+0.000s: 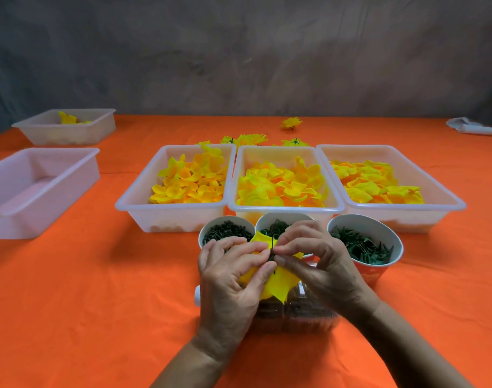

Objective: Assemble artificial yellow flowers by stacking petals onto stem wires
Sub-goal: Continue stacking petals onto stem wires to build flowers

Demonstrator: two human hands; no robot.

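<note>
Both hands — left hand [228, 278], right hand [320, 264] — pinch a yellow petal [279, 281] on its dark stem wire [272, 252], just before the middle cup [267, 219].

My hands cover most of the clear box [309, 317] and the middle cup [284, 219]. My forearms run off the bottom edge. The white thing [471, 126] far right is too blurred to name.

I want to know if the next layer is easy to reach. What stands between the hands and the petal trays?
The three cups of green parts stand in a row between the hands and the petal trays; the hands must reach over them.
</note>
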